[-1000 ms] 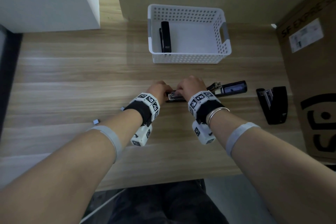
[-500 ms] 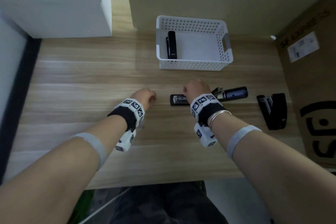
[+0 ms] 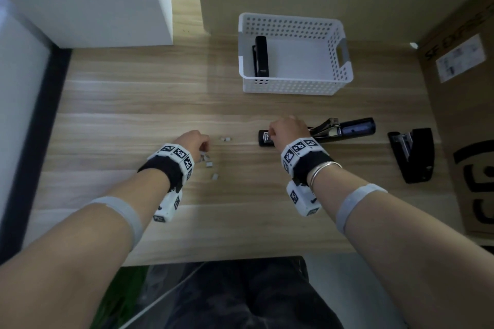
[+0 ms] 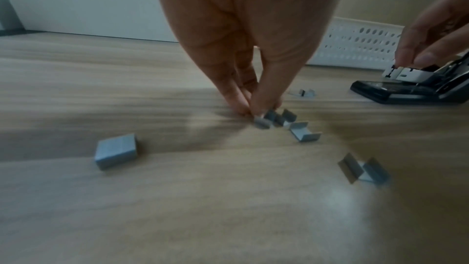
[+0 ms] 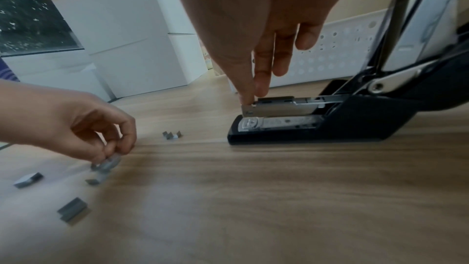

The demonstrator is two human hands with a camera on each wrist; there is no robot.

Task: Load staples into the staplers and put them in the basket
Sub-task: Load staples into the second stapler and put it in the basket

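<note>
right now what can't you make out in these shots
- Open stapler, head view: the right hand covers its staple channel; whether staples are loaded is hidden.
- Staple piece, left wrist view: motion blur under the left hand; its length is unclear.
- Stapler in the basket, head view: too small to tell whether it is loaded.
- Cardboard box, head view: cut off by the right edge.

The left hand [image 3: 193, 141] has left the open stapler [image 3: 318, 132] and moved left along the desk [image 3: 133, 104], where its fingers [image 4: 264, 95] now pinch a staple strip [image 4: 262, 122] among scattered pieces newly in view.
</note>
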